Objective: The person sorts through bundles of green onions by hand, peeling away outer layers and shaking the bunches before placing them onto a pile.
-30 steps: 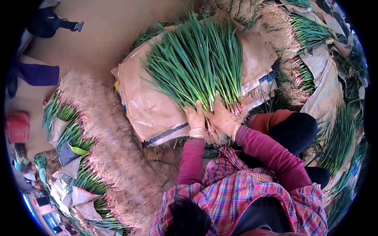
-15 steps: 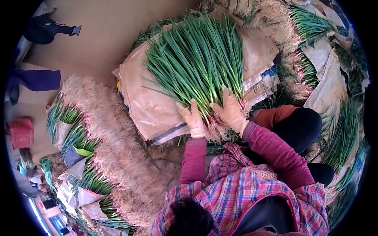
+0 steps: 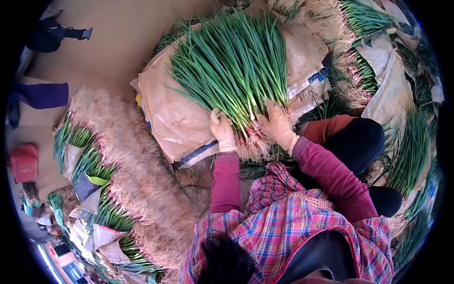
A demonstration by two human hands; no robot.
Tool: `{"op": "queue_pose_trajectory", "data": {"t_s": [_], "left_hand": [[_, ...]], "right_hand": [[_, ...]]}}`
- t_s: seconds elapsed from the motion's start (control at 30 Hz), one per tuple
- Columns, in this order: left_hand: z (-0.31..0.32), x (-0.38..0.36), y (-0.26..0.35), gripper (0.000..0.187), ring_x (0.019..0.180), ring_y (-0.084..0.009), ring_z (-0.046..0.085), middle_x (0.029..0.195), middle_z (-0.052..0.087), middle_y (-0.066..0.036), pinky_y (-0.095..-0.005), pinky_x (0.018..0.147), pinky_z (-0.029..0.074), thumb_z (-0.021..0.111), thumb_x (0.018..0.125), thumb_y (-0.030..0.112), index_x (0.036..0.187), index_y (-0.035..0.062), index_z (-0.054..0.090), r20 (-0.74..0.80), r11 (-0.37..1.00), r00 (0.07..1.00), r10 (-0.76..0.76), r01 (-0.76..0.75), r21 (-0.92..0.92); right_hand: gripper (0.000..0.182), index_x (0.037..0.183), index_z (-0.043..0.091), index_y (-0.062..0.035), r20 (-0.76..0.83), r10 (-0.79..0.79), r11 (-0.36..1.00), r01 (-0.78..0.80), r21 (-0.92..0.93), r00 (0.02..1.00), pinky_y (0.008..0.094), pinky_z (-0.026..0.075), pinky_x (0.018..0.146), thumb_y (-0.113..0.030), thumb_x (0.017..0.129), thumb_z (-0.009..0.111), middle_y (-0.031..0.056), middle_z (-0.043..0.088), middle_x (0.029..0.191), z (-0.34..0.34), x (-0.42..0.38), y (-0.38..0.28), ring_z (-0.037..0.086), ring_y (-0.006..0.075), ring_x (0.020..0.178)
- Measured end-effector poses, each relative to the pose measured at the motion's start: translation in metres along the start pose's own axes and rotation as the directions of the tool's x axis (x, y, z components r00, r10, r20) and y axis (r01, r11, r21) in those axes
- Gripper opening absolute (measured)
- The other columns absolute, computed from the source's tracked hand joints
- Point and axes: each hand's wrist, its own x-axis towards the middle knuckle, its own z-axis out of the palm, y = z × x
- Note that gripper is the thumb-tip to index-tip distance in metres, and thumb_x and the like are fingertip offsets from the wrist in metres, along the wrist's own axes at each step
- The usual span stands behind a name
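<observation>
A big bunch of green onions [image 3: 234,66] lies fanned out on a brown sack [image 3: 175,113], roots toward me. My left hand [image 3: 221,131], in a pale glove, presses against the left side of the bunch near its root end. On the right side, my gloved right hand [image 3: 279,124] cups the bunch just above the pinkish stems and pale roots [image 3: 253,144]. Both hands hold the bunch between them.
A long row of bundled onions with straw-like roots [image 3: 137,175] runs down the left. More bundles and sacks [image 3: 378,61] pile up at the right and top. Bare tan floor [image 3: 118,42] lies beyond, with a dark bag [image 3: 49,35] and a red object [image 3: 22,163] at the left.
My hands have spread apart from the middle of the root end to either side of the bunch, and the bunch has shifted slightly up and left on the sack.
</observation>
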Motion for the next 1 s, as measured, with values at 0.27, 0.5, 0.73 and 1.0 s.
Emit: {"op": "queue_pose_trajectory", "data": {"t_s": [0.27,0.5,0.73,1.0], "left_hand": [[-0.003,-0.001,-0.006,0.012,0.064,-0.01,0.052,0.08,0.056,-0.003,-0.0236,0.056,0.044,0.059,0.089,0.003,0.1,0.0016,0.055,-0.001,0.991,0.992,0.129,-0.129,-0.024],[0.0,0.004,0.005,0.015,0.072,-0.0103,0.053,0.086,0.06,-0.004,-0.0242,0.064,0.044,0.064,0.086,0.006,0.099,0.0007,0.057,0.022,0.999,0.999,0.046,-0.047,0.022],[-0.001,0.006,0.004,0.012,0.064,-0.0082,0.049,0.08,0.056,0.0,-0.0222,0.054,0.042,0.062,0.087,0.008,0.097,0.0064,0.054,0.052,0.997,0.999,0.009,-0.005,-0.079],[0.0,-0.015,0.012,0.002,0.062,-0.0067,0.047,0.074,0.051,0.003,-0.0209,0.055,0.042,0.055,0.093,0.009,0.091,0.0085,0.053,-0.019,0.967,0.999,-0.043,0.037,-0.251]], "right_hand": [[0.05,0.128,0.046,0.0051,0.058,0.024,1.0,-0.025,0.018,0.998,0.0421,0.045,0.092,-0.015,0.085,0.064,0.0276,0.055,0.115,0.002,-0.004,0.006,0.055,0.041,0.106],[0.052,0.125,0.046,0.008,0.054,-0.024,1.0,0.025,-0.019,0.998,0.0453,0.047,0.085,-0.019,0.084,0.063,0.0269,0.059,0.1,0.003,-0.01,-0.002,0.058,0.0414,0.096],[0.053,0.127,0.046,0.0073,0.055,-0.013,0.999,0.011,0.045,0.998,0.044,0.047,0.088,-0.019,0.084,0.063,0.0295,0.059,0.108,0.006,-0.008,0.006,0.059,0.0422,0.1],[0.046,0.119,0.052,0.0041,0.169,0.268,0.887,-0.311,0.341,0.948,0.0424,0.049,0.08,-0.023,0.085,0.065,0.0257,0.062,0.103,-0.002,-0.001,0.012,0.062,0.0398,0.091]]}}
